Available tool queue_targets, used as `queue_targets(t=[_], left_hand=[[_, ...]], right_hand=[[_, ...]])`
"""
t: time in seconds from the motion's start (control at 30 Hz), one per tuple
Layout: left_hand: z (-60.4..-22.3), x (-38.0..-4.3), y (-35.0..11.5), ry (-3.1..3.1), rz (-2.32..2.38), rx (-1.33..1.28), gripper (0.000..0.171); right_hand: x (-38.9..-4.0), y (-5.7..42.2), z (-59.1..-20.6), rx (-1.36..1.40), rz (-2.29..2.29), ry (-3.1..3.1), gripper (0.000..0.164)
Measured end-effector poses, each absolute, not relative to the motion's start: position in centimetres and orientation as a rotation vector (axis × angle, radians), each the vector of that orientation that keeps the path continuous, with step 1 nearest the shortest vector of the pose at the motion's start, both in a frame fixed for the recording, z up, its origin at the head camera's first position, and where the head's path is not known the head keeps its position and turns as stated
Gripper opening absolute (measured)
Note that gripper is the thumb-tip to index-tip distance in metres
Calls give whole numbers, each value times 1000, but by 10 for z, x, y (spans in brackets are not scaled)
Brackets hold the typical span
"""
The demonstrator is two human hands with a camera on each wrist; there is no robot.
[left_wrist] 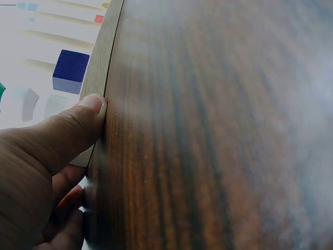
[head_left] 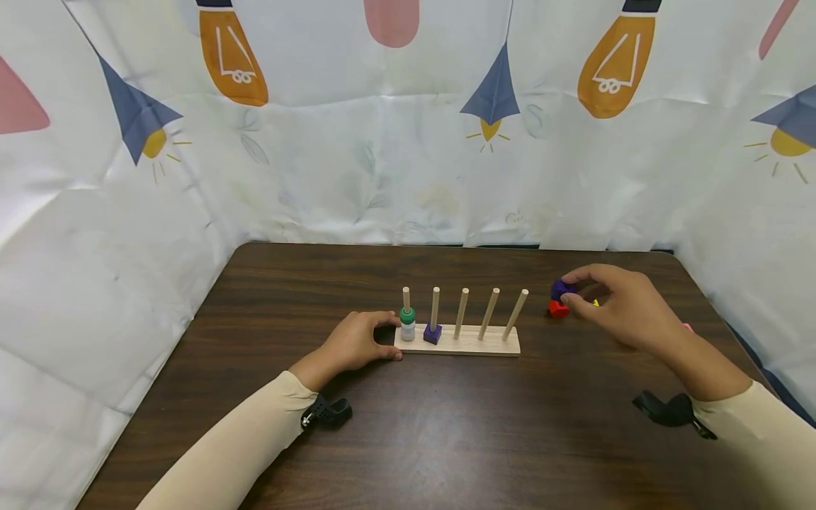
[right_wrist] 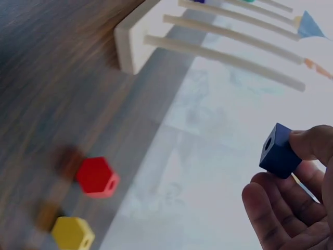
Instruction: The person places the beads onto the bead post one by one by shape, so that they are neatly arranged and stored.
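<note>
My left hand [head_left: 355, 341] grips the left end of a pale wooden peg board [head_left: 472, 347], thumb along its front edge. Upright pegs stand in a row on it. The leftmost peg carries a green bead [head_left: 407, 316] above white ones. A dark blue cube [head_left: 432, 333] sits at the foot of the second peg; the other pegs are bare. Over the table's right side, my right hand [head_left: 615, 301] pinches another blue cube [right_wrist: 281, 152] between thumb and fingers, a hole showing in one face. Below it on the table lies a red hexagonal bead [right_wrist: 97, 177].
A yellow hexagonal bead [right_wrist: 73, 234] lies near the red one. A pinkish piece [head_left: 688, 327] shows partly behind the right wrist. The brown table [head_left: 446, 425] ends at a white printed curtain [head_left: 382, 177] at the back and sides.
</note>
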State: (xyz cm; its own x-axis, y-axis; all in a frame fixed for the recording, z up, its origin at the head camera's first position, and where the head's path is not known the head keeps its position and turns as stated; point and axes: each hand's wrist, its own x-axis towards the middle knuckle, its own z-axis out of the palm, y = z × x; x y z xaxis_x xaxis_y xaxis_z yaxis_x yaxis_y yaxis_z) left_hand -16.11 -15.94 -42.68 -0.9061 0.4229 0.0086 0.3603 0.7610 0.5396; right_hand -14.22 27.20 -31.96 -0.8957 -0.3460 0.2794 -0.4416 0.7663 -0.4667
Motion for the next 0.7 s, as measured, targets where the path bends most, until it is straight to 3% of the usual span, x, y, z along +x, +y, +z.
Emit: queue_targets(t=[0.7], left_hand=[[-429, -162, -160, 2838, 838, 635, 55]], right_hand=[[-149, 231, -296, 933, 778, -2588, 33]])
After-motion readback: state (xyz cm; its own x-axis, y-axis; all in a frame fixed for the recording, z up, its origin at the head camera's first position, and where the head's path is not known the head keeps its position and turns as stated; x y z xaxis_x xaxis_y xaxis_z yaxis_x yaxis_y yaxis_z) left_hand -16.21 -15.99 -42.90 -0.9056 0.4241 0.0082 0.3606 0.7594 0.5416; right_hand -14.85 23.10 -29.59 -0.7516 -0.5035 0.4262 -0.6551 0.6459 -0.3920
